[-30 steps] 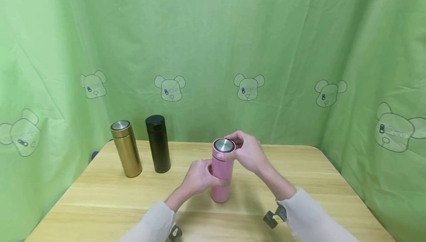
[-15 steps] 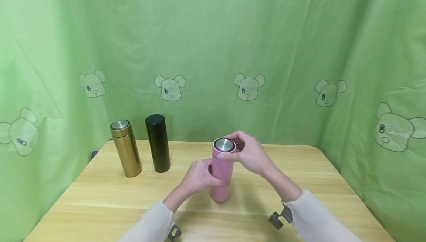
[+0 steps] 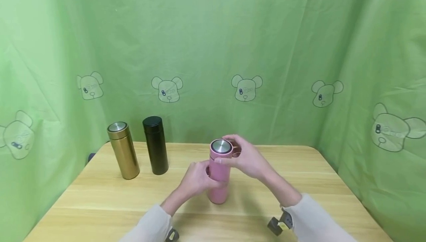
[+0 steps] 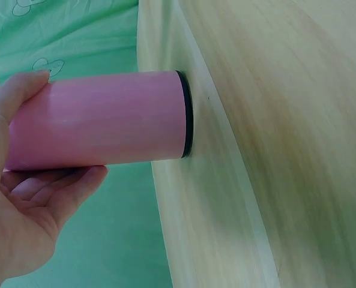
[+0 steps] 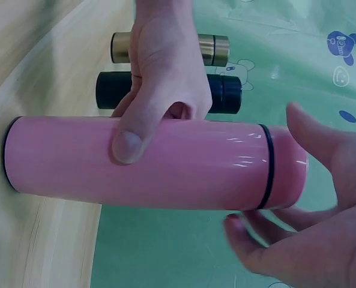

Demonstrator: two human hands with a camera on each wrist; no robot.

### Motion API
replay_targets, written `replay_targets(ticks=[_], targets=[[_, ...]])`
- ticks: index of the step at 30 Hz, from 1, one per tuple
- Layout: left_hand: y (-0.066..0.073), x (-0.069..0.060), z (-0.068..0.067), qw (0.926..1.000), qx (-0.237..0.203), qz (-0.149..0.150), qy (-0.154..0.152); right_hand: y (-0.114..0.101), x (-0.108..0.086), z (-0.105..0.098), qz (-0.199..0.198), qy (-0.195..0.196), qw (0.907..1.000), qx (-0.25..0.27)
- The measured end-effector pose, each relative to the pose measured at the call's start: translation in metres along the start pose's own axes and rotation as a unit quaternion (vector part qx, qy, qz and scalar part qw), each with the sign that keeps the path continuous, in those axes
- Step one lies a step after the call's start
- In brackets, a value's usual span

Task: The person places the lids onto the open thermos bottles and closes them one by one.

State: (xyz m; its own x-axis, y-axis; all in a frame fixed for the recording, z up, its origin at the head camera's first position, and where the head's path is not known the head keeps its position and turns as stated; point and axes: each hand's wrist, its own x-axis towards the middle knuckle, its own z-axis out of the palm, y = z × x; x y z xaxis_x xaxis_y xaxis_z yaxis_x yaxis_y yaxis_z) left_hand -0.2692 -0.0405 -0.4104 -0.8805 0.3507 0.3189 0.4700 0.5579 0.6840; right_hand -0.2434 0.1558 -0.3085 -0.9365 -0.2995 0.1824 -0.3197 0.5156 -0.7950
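A pink thermos (image 3: pixel 219 173) stands upright on the table in the head view, its lid (image 3: pixel 222 146) topped by a silver disc. My left hand (image 3: pixel 196 178) grips the middle of its body, thumb across the front. Around the lid curls my right hand (image 3: pixel 247 158), its thumb at the lid's lower edge and fingers behind, partly hidden. In the right wrist view, the fingers of the right hand (image 5: pixel 322 192) lie loosely about the lid, with gaps beside it. The left wrist view shows the thermos base on the wood.
At the table's left stand a gold thermos (image 3: pixel 124 153) with a silver-topped lid and a black thermos (image 3: pixel 156 147). The wooden table (image 3: pixel 100 212) is enclosed by a green curtain (image 3: pixel 199 42) behind and at both sides.
My right forearm has swung slightly right, and its fingers sit looser around the lid. My left hand keeps its grip. The whole head view has shifted slightly.
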Motion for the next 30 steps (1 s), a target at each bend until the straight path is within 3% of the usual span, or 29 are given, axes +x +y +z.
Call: replay_targets(ticks=[4,9,14,20,25,30], targets=[[-0.007,-0.001,-0.007,0.9998,-0.011,-0.017,0.006,0.001,-0.005,0.000,0.043,-0.029,0.9983,-0.025],[-0.023,0.001,-0.022,0.9983,0.004,-0.052,0.027,0.007,-0.010,0.000,0.075,-0.023,0.9963,-0.036],[-0.039,0.006,-0.038,0.9922,0.023,-0.095,0.078,0.011,-0.013,0.000,0.076,-0.021,0.9963,-0.037],[-0.054,0.014,-0.050,0.9825,0.042,-0.124,0.132,0.019,-0.017,0.003,0.075,-0.027,0.9963,-0.033],[-0.065,0.023,-0.057,0.9753,0.057,-0.150,0.152,0.024,-0.019,0.007,0.083,-0.029,0.9958,-0.029],[-0.073,0.027,-0.061,0.9708,0.062,-0.175,0.151,0.027,-0.020,0.010,0.089,-0.026,0.9953,-0.028]])
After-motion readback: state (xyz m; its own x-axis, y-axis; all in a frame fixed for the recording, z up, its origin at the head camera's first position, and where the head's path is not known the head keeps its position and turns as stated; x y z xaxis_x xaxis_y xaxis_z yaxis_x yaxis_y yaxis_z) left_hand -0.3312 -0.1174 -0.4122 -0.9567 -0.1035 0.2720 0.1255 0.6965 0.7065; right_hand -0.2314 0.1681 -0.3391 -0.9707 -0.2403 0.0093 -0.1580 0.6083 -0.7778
